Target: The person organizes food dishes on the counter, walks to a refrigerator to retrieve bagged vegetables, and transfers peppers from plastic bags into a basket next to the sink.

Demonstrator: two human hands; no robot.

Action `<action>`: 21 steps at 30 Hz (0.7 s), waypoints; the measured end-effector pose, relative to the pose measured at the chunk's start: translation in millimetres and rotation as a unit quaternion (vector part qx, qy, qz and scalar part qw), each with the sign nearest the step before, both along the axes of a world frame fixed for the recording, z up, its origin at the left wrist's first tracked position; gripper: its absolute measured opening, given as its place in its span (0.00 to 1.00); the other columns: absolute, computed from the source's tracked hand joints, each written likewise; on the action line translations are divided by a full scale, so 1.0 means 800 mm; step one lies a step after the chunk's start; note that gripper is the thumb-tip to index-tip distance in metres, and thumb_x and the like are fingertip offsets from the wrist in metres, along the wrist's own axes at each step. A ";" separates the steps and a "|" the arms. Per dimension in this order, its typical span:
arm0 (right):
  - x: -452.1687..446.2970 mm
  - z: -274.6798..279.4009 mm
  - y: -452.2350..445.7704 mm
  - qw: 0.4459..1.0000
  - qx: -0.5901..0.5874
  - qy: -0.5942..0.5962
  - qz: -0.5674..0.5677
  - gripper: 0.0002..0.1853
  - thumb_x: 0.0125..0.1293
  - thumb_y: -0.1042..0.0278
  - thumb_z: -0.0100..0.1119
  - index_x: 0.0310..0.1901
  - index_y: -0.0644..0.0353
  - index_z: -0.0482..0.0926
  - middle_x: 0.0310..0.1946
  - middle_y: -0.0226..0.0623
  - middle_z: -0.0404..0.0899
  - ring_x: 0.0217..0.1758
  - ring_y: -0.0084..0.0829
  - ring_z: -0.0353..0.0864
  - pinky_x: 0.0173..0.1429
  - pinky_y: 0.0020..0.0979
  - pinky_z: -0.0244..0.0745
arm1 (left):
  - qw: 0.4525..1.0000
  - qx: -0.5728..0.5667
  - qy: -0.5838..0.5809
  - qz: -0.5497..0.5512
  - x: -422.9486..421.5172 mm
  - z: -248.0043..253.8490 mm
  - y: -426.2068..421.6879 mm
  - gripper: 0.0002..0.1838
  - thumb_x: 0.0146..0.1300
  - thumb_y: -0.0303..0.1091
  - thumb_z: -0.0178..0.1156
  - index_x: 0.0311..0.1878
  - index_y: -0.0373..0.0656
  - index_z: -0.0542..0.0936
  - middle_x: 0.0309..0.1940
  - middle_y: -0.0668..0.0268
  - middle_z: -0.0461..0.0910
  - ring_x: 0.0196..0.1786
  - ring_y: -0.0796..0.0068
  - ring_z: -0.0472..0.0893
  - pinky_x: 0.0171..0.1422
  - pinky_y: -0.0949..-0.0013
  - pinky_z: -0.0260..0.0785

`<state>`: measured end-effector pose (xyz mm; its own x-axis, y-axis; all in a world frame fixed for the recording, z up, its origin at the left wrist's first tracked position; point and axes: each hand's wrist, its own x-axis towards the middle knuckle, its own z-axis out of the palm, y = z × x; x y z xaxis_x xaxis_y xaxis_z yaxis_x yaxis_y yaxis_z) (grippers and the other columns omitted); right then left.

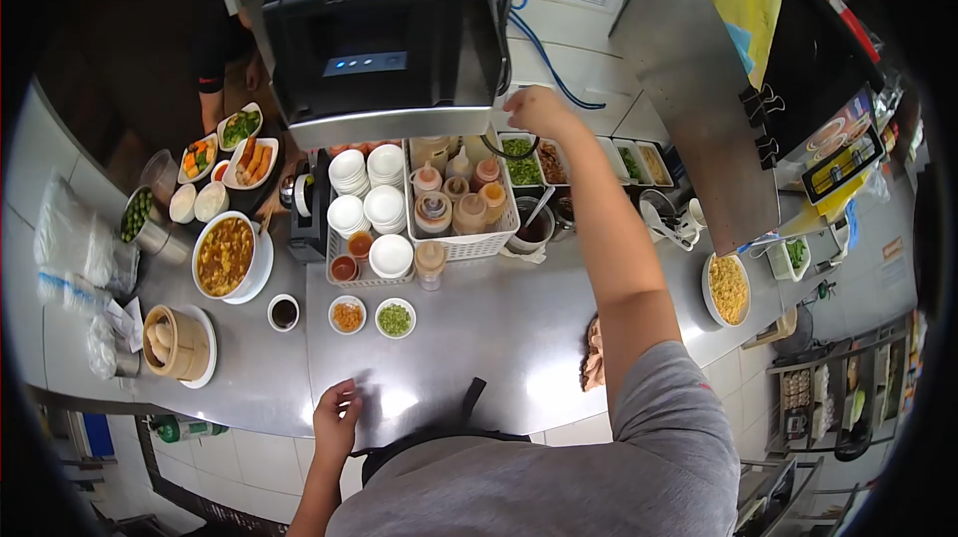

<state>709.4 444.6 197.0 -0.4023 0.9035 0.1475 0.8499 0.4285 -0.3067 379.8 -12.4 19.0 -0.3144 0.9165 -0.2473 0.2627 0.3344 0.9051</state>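
Observation:
My right hand (544, 110) is stretched out at the back of the counter, beside the black printer (379, 38). Its fingers are bent in and close together; whatever they may pinch is hidden. Just below it sit trays of chopped green herbs (521, 163) and a brown topping (552, 164). Low over the counter's front edge hovers my left hand (337, 412), fingers loosely curved and apart, touching nothing. Ahead of it stand a small bowl of orange bits (347, 314), a bowl of chopped scallions (395, 318) and a cup of dark sauce (283, 312).
Stacked white bowls (346, 173) and a basket of squeeze bottles (464, 245) stand mid-counter. A noodle soup bowl (226, 256) and bamboo steamer (180, 342) are left, a fried rice bowl (726, 289) right. A metal partition (689, 88) rises at right. Another person's arm (212, 103) shows behind.

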 end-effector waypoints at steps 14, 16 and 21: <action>-0.091 -0.073 0.080 0.981 -0.114 -0.095 0.122 0.16 0.38 0.69 0.69 0.34 0.60 0.84 0.33 0.45 0.84 0.39 0.45 0.82 0.45 0.37 0.77 | 0.997 -0.043 0.033 0.063 0.018 0.017 -0.018 0.16 0.61 0.26 0.61 0.52 0.36 0.77 0.44 0.62 0.80 0.43 0.75 0.79 0.45 0.72 0.72; -0.092 -0.067 0.081 0.968 -0.150 -0.176 0.098 0.18 0.36 0.68 0.71 0.34 0.60 0.84 0.33 0.45 0.84 0.38 0.44 0.82 0.45 0.36 0.77 | 0.995 -0.049 0.021 0.082 0.028 0.021 -0.018 0.16 0.61 0.26 0.61 0.52 0.35 0.76 0.45 0.61 0.80 0.43 0.76 0.79 0.46 0.73 0.72; -0.040 -0.075 0.097 0.977 -0.117 -0.058 0.170 0.27 0.30 0.68 0.73 0.40 0.59 0.82 0.37 0.42 0.83 0.42 0.42 0.82 0.46 0.37 0.77 | 0.995 -0.067 0.025 0.062 0.046 0.021 -0.014 0.15 0.62 0.25 0.60 0.52 0.35 0.76 0.45 0.60 0.80 0.44 0.75 0.79 0.47 0.72 0.72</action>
<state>677.4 522.4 137.3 -0.6868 0.7182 -0.1118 0.7057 0.6219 -0.3395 416.2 -23.7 35.5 -0.4379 0.8296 -0.3465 0.2563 0.4846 0.8364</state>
